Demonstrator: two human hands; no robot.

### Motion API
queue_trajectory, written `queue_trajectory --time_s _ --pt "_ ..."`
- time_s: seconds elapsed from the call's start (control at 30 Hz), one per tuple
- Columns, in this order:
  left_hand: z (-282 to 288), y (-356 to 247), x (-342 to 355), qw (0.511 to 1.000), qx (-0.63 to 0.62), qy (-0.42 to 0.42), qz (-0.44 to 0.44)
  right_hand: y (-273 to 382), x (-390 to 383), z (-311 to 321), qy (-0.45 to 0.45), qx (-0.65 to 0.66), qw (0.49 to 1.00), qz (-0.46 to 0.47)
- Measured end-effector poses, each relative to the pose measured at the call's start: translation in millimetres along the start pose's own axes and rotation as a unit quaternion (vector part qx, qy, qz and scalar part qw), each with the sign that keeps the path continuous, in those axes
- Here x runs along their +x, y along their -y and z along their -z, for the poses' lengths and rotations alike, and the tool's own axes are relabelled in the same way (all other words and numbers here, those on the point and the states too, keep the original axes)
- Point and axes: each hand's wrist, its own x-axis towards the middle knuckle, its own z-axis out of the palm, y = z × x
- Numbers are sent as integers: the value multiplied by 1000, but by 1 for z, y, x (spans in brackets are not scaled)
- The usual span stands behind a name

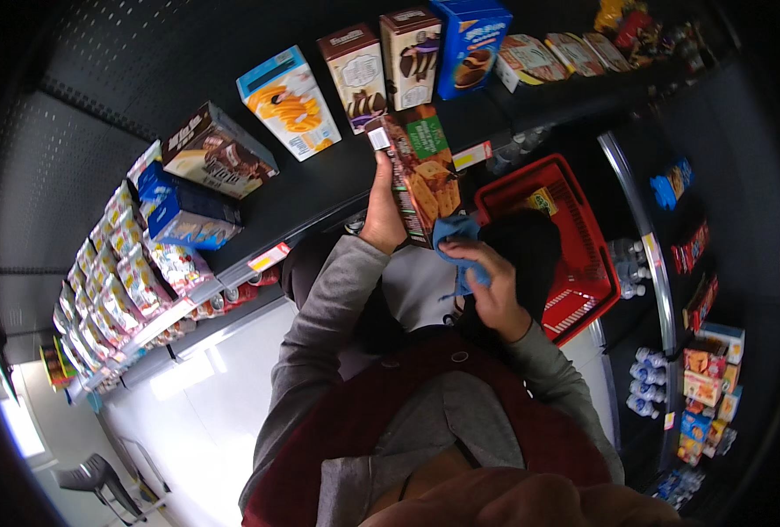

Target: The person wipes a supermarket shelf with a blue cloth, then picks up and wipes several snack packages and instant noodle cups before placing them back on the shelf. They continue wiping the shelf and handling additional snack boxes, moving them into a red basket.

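My left hand (384, 211) grips a brown and green biscuit box (427, 171) along its left side, holding it tilted in front of the shelf. A blue cloth (454, 237) is bunched in the fingers of my right hand (492, 285). The cloth is up against the lower right corner of the box. Behind the box, on the dark shelf (319, 180), stand two brown and cream boxes (352, 75), a blue and yellow box (289, 101) and a dark blue box (470, 53).
A red shopping basket (574, 180) is beside my right arm, with a yellow packet (542, 202) inside. Rows of snack bags (126, 281) fill the shelf at the left. Water bottles (646, 382) and small boxes (706, 386) are on the shelves at the right. A dark chair (98, 479) stands far left.
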Motion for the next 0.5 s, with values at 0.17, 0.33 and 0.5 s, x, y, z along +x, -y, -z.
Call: queue_trajectory --time_s 0.17,0.33,0.5 --pt "8 2 -3 995 67 71 -20 -19 5 20 -194 202 948 -153" --pt "30 10 -7 988 123 81 40 -34 19 4 -126 178 965 -145" --pt "32 10 -3 964 258 -38 -48 -18 17 6 -107 265 946 -152"
